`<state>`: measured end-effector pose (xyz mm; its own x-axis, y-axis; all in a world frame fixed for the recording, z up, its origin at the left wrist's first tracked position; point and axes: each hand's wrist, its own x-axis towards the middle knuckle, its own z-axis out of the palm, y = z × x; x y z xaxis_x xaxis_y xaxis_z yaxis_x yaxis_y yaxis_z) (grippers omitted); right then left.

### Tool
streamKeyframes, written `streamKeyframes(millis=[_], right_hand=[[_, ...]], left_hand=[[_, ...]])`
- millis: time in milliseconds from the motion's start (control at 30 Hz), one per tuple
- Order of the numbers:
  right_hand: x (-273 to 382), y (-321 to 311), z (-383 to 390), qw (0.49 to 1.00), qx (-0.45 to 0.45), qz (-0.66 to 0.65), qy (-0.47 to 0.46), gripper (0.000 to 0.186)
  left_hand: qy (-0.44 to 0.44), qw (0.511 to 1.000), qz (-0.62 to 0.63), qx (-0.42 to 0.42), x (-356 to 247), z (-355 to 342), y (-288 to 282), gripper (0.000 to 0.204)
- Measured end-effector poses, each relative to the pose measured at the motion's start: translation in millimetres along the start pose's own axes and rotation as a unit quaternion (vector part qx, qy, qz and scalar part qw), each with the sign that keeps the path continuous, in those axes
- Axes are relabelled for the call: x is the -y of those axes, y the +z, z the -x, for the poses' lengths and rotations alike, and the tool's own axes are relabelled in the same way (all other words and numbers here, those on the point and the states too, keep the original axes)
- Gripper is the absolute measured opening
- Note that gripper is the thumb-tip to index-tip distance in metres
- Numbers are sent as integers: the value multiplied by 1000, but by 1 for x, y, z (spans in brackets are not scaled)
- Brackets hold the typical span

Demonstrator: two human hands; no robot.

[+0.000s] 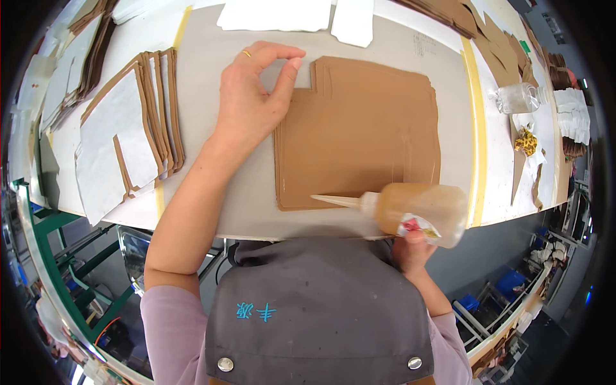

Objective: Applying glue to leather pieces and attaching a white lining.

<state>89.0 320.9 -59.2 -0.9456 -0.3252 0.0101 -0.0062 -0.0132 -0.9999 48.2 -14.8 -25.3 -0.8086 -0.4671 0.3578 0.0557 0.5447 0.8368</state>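
A flat stack of brown leather-like panels (pixel 359 128) lies in front of me, with a notch at its upper left corner. My left hand (pixel 256 90) hovers beside that notch. Its thumb and index finger curve toward each other with a small gap, and nothing shows between them. At the stack's near edge, my right hand (pixel 414 251) grips a clear glue bottle (pixel 420 208) of amber liquid, tilted on its side. The bottle's long pale nozzle (pixel 337 201) points left, over the lower left part of the top panel. The bottle partly hides the right fingers.
White-faced brown pieces (pixel 122 128) are fanned out on the left. White pieces (pixel 276 16) lie at the far edge of the grey board (pixel 212 70). To the right are a clear jar (pixel 518 99), a yellow patterned bundle (pixel 526 142) and brown scraps (pixel 497 48).
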Motion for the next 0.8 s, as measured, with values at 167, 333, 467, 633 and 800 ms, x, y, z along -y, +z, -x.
streamKeyframes(millis=[167, 333, 467, 633, 800], right_hand=[[31, 65, -55, 996, 65, 21, -49, 68], [84, -9, -140, 953, -129, -275, -12, 55], [98, -112, -186, 958, -178, 209, -80, 52], [79, -116, -198, 849, 3, 526, 49, 53], [88, 27, -246, 824, 115, 488, -265, 51]], left_hand=[[55, 998, -9, -16, 3, 3, -3, 10], [-30, 999, -23, 22, 0, 10, -4, 11], [3, 999, -29, 33, 0, 8, 0, 12], [22, 998, -50, 43, 4, 6, 2, 15], [9, 999, -45, 19, 5, 4, -2, 17]])
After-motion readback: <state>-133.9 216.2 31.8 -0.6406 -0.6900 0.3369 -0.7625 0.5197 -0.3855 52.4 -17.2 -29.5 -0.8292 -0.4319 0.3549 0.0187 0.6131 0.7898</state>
